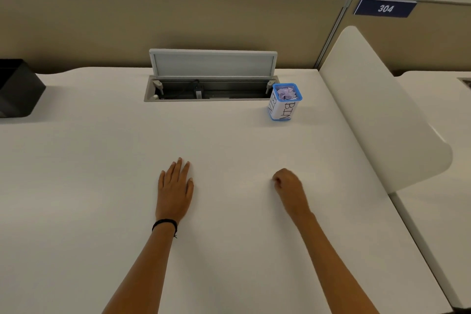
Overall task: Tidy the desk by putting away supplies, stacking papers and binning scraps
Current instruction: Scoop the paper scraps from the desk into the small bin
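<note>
Worktop (102,186): white, filling centre and lower frame.

Bin (285,107): small blue-rimmed pot marked "BIN", upright, right of centre in the upper half, just beside the right end of the cable trough (211,92). Crumpled pale scraps (287,93) inside, up to about rim level. Position judged deliberate: far enough back to keep the working area free, near enough for an outstretched arm.

Left hand (175,186): lower centre-left, palm down, fingers straight and close together, resting flat on the worktop, grasping nothing. Dark band (165,224) at the wrist.

Right hand (288,183): lower centre-right, clenched into a loose fist, knuckles up, on or just above the worktop; which of the two, not determinable. Nothing visible in the fist; inner side hidden. Well apart from the bin.

Posture of both hands judged a resting one, not a reach. The only scraps seen are those in the bin, so binning judged largely or wholly complete. Papers and supplies: none identified in view.

Hatch lid (212,64): raised, upper centre, exposing a plug and cable in the trough. Black box (17,89): left edge, contents hidden. Plate "304" (385,8): upper right.

Risks, as judged: narrow, light bin liable to tip under a sideways knock; open trough alongside able to catch a stray scrap.
</note>
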Demonstrator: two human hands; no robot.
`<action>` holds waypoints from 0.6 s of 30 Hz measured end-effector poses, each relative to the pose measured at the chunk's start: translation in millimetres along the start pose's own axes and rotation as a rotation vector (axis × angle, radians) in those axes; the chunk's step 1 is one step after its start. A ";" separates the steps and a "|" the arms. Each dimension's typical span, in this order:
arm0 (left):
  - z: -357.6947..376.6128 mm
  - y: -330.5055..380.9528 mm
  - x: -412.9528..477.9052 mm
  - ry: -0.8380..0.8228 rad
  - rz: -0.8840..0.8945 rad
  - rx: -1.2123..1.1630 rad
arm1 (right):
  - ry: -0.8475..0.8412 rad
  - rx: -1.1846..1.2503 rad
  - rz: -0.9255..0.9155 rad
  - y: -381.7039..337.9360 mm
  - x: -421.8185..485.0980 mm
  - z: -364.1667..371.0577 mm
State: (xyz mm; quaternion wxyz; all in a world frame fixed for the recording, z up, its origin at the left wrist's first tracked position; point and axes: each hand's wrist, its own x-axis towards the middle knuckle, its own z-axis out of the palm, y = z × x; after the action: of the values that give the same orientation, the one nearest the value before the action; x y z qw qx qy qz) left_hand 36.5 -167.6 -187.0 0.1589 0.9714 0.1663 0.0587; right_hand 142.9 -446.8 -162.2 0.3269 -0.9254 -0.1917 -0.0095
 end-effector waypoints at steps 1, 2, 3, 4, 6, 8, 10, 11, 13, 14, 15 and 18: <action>0.5 -0.2 0.1 0.003 -0.001 0.004 | 0.044 0.052 0.084 6.9 8.6 -8.1; 1.1 -0.4 0.2 0.005 -0.004 0.008 | 0.071 0.095 0.164 12.9 18.2 -15.7; 1.7 -0.6 0.4 0.004 -0.007 0.010 | 0.092 0.135 0.231 16.9 28.7 -22.8; 2.5 -0.8 0.8 0.004 -0.009 0.010 | 0.114 0.173 0.288 20.4 40.4 -28.9; 4.1 -1.5 1.7 0.005 -0.013 0.014 | 0.181 0.328 0.409 24.7 67.3 -42.0; 5.1 -2.6 2.3 0.005 -0.018 0.021 | 0.263 0.584 0.510 21.3 96.0 -56.9; 5.4 -2.7 2.0 0.010 -0.020 0.020 | 0.323 0.727 0.527 14.4 125.8 -70.8; 5.6 -2.4 1.8 0.013 -0.021 0.017 | 0.341 0.759 0.515 9.5 140.8 -76.7; 6.0 -2.0 1.9 0.013 -0.024 0.016 | 0.363 0.776 0.484 0.3 168.6 -83.8; 5.7 -1.8 2.1 0.010 -0.026 0.016 | 0.370 0.764 0.475 -2.9 181.4 -85.1; 5.8 -1.8 2.2 0.013 -0.026 0.017 | 0.384 0.737 0.469 -4.1 193.8 -84.9; 5.6 -1.7 1.7 0.018 -0.027 0.022 | 0.446 0.575 0.509 -2.2 223.9 -80.9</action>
State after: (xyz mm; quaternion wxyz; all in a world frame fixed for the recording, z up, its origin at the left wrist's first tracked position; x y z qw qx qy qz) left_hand 38.4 -167.2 -192.7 0.1476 0.9702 0.1813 0.0634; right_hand 358.2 -416.5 -65.3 0.5964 -0.7897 0.1226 -0.0745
